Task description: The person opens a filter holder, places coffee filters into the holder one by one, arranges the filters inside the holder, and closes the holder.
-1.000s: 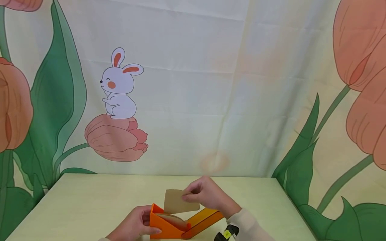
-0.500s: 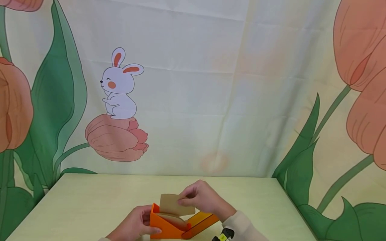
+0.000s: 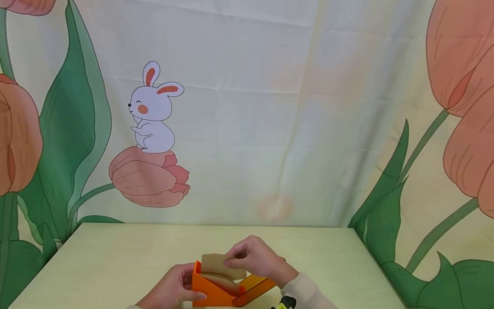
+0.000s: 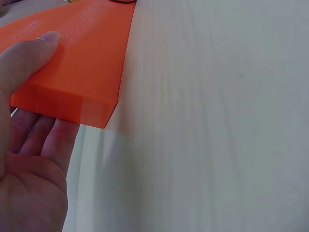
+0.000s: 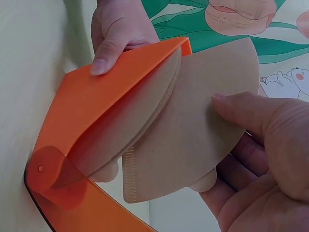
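An orange coffee filter holder (image 3: 210, 295) stands on the table, its hinged lid (image 3: 255, 292) swung down to the right. My left hand (image 3: 173, 285) grips the holder's left end, thumb on the near face and fingers around the back edge. Inside the holder sit several brown paper coffee filters (image 5: 145, 104). Between thumb and fingers, my right hand (image 3: 256, 257) pinches one brown cone coffee filter (image 5: 198, 116) with a crimped edge. In the right wrist view this filter is beside the stack, partly overlapping the holder's opening; its far corner is hidden by the holder.
The pale table (image 3: 127, 249) extends to both sides and behind the holder. A printed curtain (image 3: 239, 128) with tulips and a rabbit hangs behind the table's far edge. A dark band with a yellow part (image 3: 284, 302) is on the right wrist.
My right hand has moved left and down, bringing the pinched coffee filter lower and closer to the holder's opening. The left hand and the holder stay in place.
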`<act>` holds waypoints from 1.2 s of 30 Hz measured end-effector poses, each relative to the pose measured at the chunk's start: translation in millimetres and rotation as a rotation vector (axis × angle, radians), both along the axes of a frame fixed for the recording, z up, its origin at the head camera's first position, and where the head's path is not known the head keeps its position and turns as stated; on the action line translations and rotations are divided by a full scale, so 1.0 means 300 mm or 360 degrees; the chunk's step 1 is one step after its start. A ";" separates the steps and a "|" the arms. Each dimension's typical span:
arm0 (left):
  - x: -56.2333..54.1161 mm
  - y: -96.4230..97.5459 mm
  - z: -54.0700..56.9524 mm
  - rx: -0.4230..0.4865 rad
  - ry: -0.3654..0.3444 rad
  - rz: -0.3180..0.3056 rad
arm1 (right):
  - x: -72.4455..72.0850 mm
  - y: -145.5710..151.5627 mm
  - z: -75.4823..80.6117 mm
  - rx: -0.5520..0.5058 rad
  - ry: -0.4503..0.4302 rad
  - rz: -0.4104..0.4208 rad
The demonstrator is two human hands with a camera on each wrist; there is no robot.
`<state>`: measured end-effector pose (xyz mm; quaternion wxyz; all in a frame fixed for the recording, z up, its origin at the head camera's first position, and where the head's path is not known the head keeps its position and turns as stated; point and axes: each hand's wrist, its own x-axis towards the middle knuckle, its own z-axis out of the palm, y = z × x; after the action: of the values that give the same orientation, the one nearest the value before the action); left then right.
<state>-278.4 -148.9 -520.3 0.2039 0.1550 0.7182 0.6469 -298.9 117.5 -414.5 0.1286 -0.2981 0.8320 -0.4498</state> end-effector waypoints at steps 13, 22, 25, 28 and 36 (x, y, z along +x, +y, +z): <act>0.005 -0.002 0.001 0.0060 0.0014 -0.0027 | 0.011 -0.012 -0.023 0.0011 0.0035 0.0047; 0.004 0.000 -0.002 0.0045 0.0033 -0.0016 | 0.014 -0.024 -0.036 0.0015 -0.0003 0.0041; 0.006 0.000 -0.002 0.0055 0.0039 -0.0020 | 0.014 -0.028 -0.039 0.0037 -0.0029 0.0031; 0.008 0.001 -0.004 0.0066 0.0047 -0.0026 | 0.014 -0.030 -0.043 0.0046 -0.0040 0.0036; 0.002 0.000 -0.002 0.0028 0.0022 -0.0009 | 0.017 -0.033 -0.050 0.0076 -0.0080 0.0076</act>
<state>-277.7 -148.9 -520.8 0.1992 0.1633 0.7134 0.6517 -293.9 107.7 -429.5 0.1673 -0.3035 0.8316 -0.4339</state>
